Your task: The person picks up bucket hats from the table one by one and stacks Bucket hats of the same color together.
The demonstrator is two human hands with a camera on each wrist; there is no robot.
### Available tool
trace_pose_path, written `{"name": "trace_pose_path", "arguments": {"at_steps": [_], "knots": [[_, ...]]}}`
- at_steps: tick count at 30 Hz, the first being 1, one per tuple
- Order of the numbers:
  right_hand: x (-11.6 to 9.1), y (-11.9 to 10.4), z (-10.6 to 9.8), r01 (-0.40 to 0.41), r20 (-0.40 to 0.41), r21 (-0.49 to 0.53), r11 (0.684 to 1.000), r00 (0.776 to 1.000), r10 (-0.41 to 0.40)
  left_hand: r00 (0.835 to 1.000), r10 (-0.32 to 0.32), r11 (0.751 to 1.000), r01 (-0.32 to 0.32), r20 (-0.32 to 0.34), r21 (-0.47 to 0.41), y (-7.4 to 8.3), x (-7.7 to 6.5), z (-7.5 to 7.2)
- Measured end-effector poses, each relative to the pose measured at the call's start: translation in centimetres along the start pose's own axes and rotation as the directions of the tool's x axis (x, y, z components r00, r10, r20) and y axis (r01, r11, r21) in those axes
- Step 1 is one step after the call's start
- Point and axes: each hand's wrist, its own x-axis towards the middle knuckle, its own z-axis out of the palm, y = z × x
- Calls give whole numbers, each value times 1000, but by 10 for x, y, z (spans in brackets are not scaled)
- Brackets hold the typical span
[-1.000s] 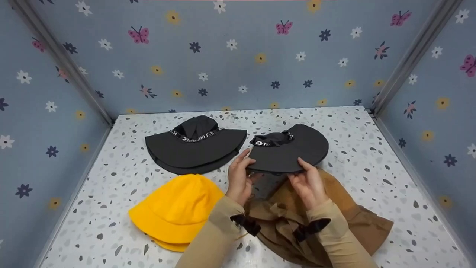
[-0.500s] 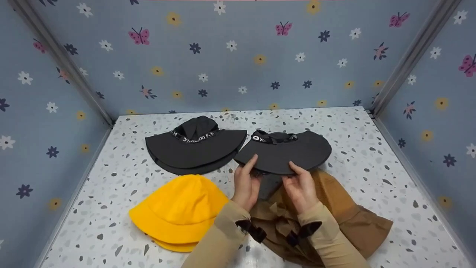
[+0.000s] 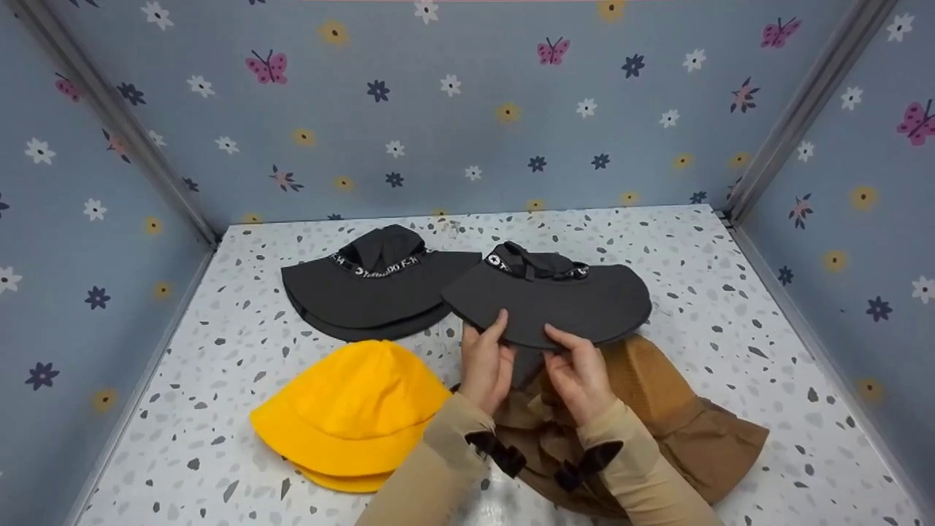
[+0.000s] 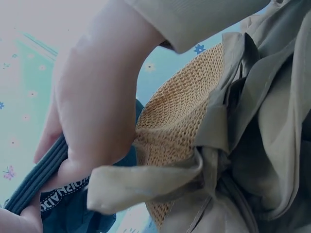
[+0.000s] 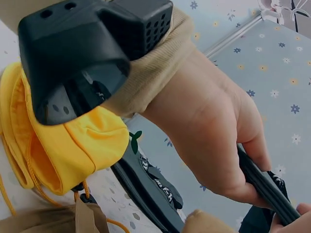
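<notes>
Both hands hold a black wide-brimmed sun hat (image 3: pixel 548 303) by the near edge of its brim, thumbs on top and fingers underneath. My left hand (image 3: pixel 488 369) pinches the brim left of its middle, and my right hand (image 3: pixel 581 372) grips it a short way to the right. White lettering runs round the band (image 3: pixel 537 272) below the low, crumpled crown. In the right wrist view the brim (image 5: pixel 267 187) appears edge-on as stacked layers. The left part of the brim overlaps a second black hat (image 3: pixel 365 296) in the head view.
A yellow bucket hat (image 3: pixel 358 409) lies on the speckled white table (image 3: pixel 197 431) at the near left. Beneath my forearms sits a brown hat (image 3: pixel 712 446); the left wrist view shows its woven crown (image 4: pixel 170 116) and cloth bow (image 4: pixel 214 128). Flower-patterned panels (image 3: pixel 467 109) enclose the table.
The held hat has turned and shifted left, its left brim coming over the second black hat. Both hands have moved slightly closer together along the brim. The other hats stay put.
</notes>
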Motion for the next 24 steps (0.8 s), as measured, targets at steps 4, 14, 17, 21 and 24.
{"name": "trace_pose_path", "arguments": {"at_steps": [4,14,17,21,24], "knots": [[0,-2,1,-6,0,-39,999,1000,6,1000,-8,1000,8,-7,-3,4,2,-1],[3,-14,1,35,44,-45,998,998,-33,998,14,1000,-14,-64,-3,20,6,-13],[4,-20,2,46,51,-40,998,998,-44,996,16,1000,-15,-89,6,27,9,-16],[6,-29,1,52,52,-65,997,997,-48,993,12,1000,-12,-117,2,37,11,-21],[6,-37,0,59,44,-103,993,997,-55,990,2,1000,-4,-142,-10,45,13,-27]]}}
